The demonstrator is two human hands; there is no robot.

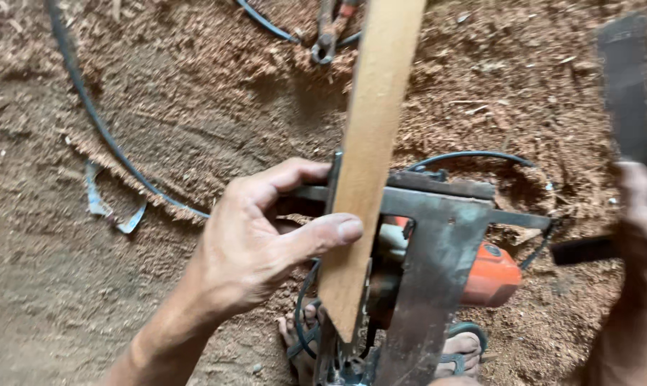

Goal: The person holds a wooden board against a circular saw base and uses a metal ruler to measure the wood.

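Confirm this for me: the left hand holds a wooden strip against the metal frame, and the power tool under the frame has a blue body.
Not quite. In the head view the left hand does hold the wooden strip against the metal frame, but the power tool under the frame has an orange body, not blue.

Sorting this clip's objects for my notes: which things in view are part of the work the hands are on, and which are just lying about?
In hand:
left hand gripping the wooden strip
metal saw plate
orange power tool
right hand on a blurred dark tool

Lying about:
black cable
pliers
sawdust floor
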